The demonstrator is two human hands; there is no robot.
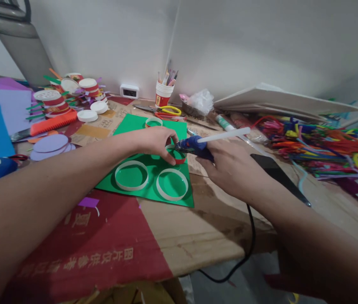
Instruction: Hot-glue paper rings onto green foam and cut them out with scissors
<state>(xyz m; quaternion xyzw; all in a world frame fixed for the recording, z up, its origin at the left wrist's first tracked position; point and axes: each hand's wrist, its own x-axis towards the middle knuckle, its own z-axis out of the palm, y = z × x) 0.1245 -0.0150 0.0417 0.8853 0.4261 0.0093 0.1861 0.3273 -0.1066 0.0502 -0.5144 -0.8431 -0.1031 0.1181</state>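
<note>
head: right hand (234, 166) around glue gun (193, 145), chinese-lettered cardboard (112, 236)

On the bench (204, 240), a green rectangular paper sheet (152, 188) carries two white paper rings (131, 188) side by side near its near edge. Beyond the sheet stands a red-and-white paper cup (165, 93) with pens in it, right of a white rectangular plastic clock (129, 91). Stacked purple round discs (50, 143) lie left; a black flat slab (272, 171) lies right.

Matt green paper (149, 196); glossy blue plastic glue gun (193, 145).
</note>
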